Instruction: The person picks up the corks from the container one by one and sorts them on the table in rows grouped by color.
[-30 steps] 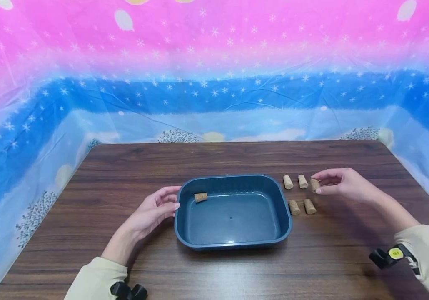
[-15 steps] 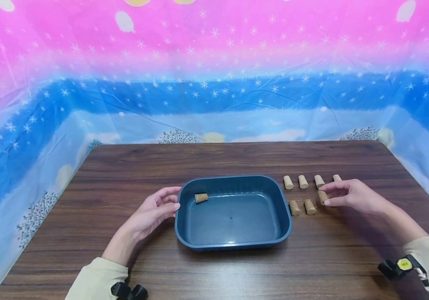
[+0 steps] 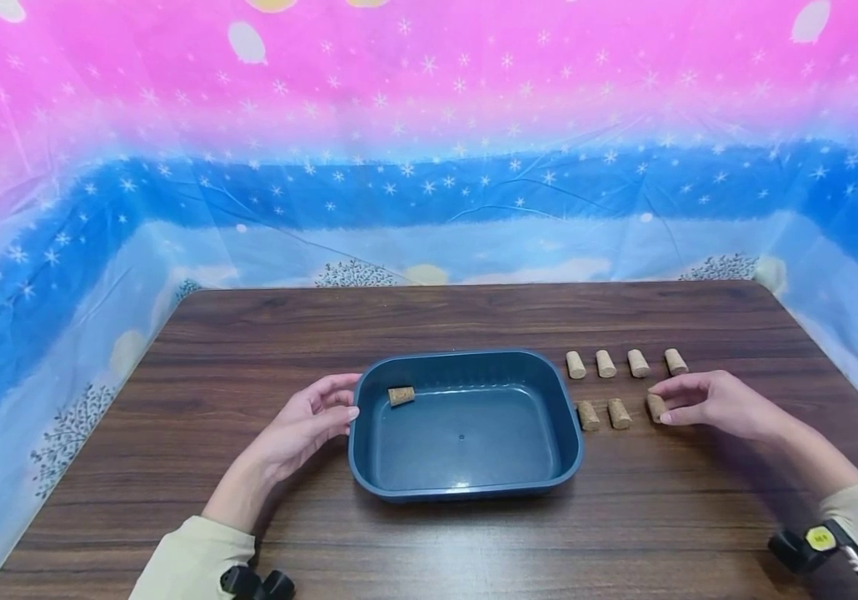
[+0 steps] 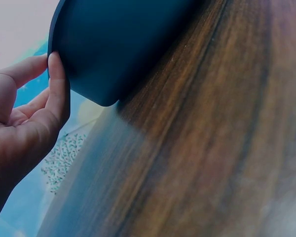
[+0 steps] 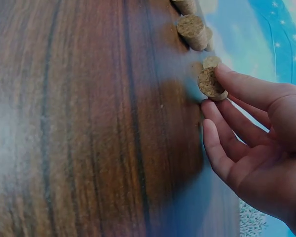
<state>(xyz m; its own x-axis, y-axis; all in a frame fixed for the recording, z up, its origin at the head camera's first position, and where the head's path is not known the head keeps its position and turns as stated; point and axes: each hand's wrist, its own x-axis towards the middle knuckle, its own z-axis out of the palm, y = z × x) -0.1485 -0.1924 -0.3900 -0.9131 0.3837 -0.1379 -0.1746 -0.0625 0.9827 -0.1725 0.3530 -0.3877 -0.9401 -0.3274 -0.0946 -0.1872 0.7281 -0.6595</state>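
My left hand point(image 3: 309, 425) holds the left end of a dark blue plastic basin point(image 3: 466, 490), thumb and fingers at its rim; in the left wrist view the fingertips meet the basin's outer wall point(image 4: 106, 64). One cork stopper point(image 3: 401, 396) lies on its side inside the basin, near the back left. To the right, my right hand point(image 3: 721, 406) pinches another cork stopper point(image 3: 655, 408) between thumb and fingers, low over the table. The right wrist view shows the round end of this cork point(image 5: 211, 83) under the thumb.
Several pale corks stand in a back row right of the basin, including one at the row's far end point(image 3: 675, 362). Two darker corks point(image 3: 619, 414) stand in front of them. The brown wooden table point(image 3: 429, 550) is bordered by a patterned cloth point(image 3: 429, 183).
My right hand has moved right and nearer with its cork, from the back row to the front row, uncovering two corks behind it. The left hand and basin have stayed put.
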